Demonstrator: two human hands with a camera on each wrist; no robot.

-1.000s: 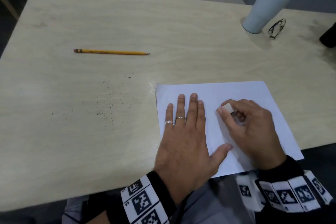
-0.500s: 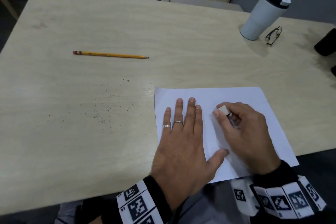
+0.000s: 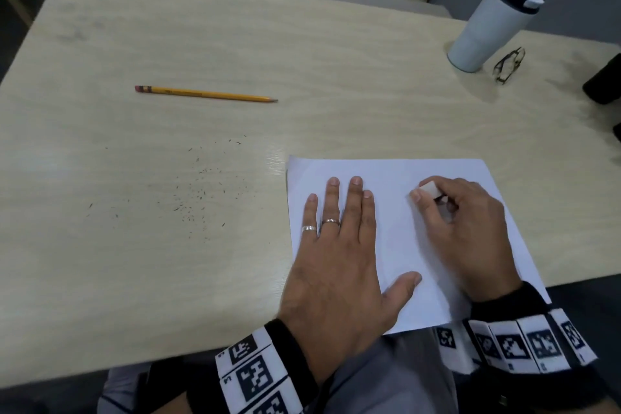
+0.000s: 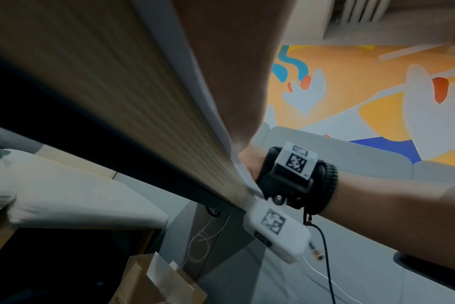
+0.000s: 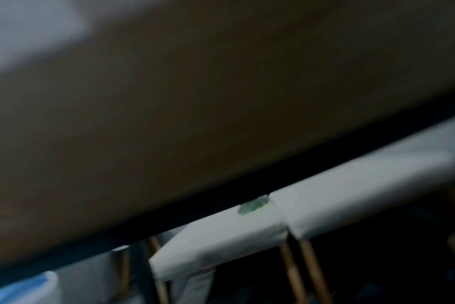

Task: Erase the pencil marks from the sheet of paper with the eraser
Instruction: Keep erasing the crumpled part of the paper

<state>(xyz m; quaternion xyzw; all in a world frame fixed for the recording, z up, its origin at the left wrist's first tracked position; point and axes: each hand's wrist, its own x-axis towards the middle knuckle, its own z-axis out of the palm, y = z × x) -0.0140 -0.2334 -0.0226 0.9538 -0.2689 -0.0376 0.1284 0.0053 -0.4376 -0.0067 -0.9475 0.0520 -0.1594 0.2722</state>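
Note:
A white sheet of paper (image 3: pixel 396 175) lies at the table's near right edge, its near corner hanging over the edge. My left hand (image 3: pixel 339 245) lies flat on the sheet's left part, fingers straight, pressing it down. My right hand (image 3: pixel 467 232) rests on the sheet's right part and pinches a small white eraser (image 3: pixel 430 190) between thumb and fingers, the eraser down on the paper. No pencil marks show on the bare paper. The left wrist view shows the sheet's edge (image 4: pixel 195 67) and my right wrist band. The right wrist view is dark and blurred.
A yellow pencil (image 3: pixel 205 94) lies on the table (image 3: pixel 168 245) at far left. Dark eraser crumbs (image 3: pixel 198 191) are scattered left of the sheet. A white tumbler (image 3: pixel 487 27) and glasses (image 3: pixel 509 64) stand at far right, with a dark object (image 3: pixel 603 81) at the right edge.
My right hand with the eraser has shifted slightly back and forth across the paper. The left hand stays flat in place. The head view has tilted a little.

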